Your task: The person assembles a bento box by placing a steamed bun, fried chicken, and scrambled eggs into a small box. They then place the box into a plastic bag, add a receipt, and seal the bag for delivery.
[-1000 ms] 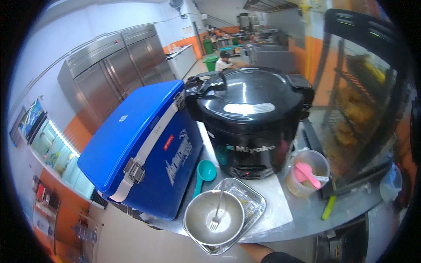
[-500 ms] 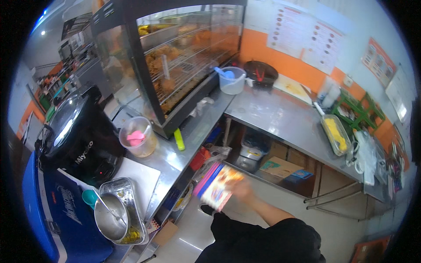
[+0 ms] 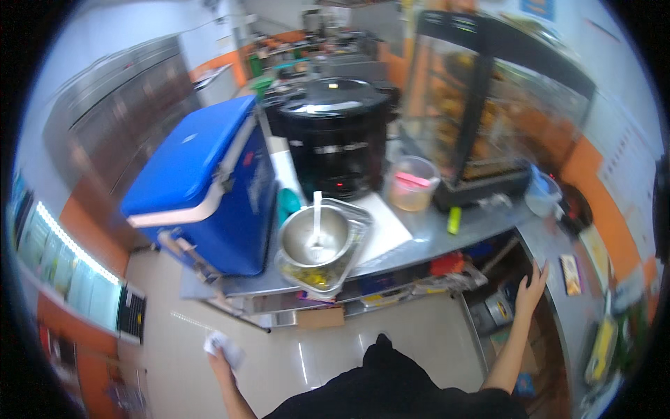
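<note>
Low on the left, my left hand (image 3: 220,356) is closed on a white piece of paper or tissue (image 3: 225,346), too blurred to tell which. My right hand (image 3: 534,290) reaches up at the right with its fingers spread, holding nothing, beside the edge of the right steel counter (image 3: 558,244). Just beyond its fingertips, a small colourful packet (image 3: 571,274) lies flat on that counter. Ahead, a metal pot (image 3: 296,234) with a light-handled utensil (image 3: 317,216) in it sits in a foil tray (image 3: 349,262) on the front counter.
A blue cooler box (image 3: 202,174) and a black lidded cooker (image 3: 335,140) stand on the front counter. Further right are a clear tub with a pink scoop (image 3: 413,188), a glass food warmer (image 3: 481,112) and a tub with a blue scoop (image 3: 541,195). Below is tiled floor (image 3: 307,377).
My right hand no longer holds the colourful packet; it lies on the right counter. My left hand has come into view with the white piece. The view has turned left.
</note>
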Demonstrator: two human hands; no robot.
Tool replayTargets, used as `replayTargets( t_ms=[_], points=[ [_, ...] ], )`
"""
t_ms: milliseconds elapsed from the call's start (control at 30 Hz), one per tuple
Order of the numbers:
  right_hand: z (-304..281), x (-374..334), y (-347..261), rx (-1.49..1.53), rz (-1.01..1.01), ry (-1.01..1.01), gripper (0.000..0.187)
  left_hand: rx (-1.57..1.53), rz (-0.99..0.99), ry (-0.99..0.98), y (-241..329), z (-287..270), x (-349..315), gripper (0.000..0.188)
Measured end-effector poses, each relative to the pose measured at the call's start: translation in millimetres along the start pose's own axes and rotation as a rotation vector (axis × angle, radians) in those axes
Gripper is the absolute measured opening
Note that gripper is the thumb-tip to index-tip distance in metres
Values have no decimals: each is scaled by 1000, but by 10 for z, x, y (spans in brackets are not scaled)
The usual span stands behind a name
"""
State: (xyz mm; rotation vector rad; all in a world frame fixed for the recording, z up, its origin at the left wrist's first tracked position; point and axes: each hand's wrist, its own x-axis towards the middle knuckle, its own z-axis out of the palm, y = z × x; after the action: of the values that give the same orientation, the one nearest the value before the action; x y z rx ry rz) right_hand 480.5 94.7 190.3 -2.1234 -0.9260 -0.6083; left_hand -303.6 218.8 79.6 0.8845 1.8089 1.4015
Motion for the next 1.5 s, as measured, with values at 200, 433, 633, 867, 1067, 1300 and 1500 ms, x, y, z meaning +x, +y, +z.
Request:
replayTargets(
  t_ms=[200,433,633,867,1067,1300,1500],
  points=[
    [757,-402,-1959,577,-334,-636,42,269,608,590,1318,-238,498,45],
    [1071,147,-4194,869,-900,-750,39,542,694,452,1583,-411,941,36],
    [1506,496,-5916,932,-1236,-609,59,663,599,472,1423,-655,1437,53],
    [1983,612,-6785,826,-1437,-372,60,537,333,415,1325,-850,1829,66],
    [2099,598,-6840,894,-1425,92,43,404,465,352,1979,-953,2610,64],
    [1098,1119,-8237,1001,-1017,-145,31,186,1031,11,3439,-441,3179,95],
    [819,931,-9864,1385,-1167,-550,38,45,882,78,3941,-189,3327,95]
  ],
)
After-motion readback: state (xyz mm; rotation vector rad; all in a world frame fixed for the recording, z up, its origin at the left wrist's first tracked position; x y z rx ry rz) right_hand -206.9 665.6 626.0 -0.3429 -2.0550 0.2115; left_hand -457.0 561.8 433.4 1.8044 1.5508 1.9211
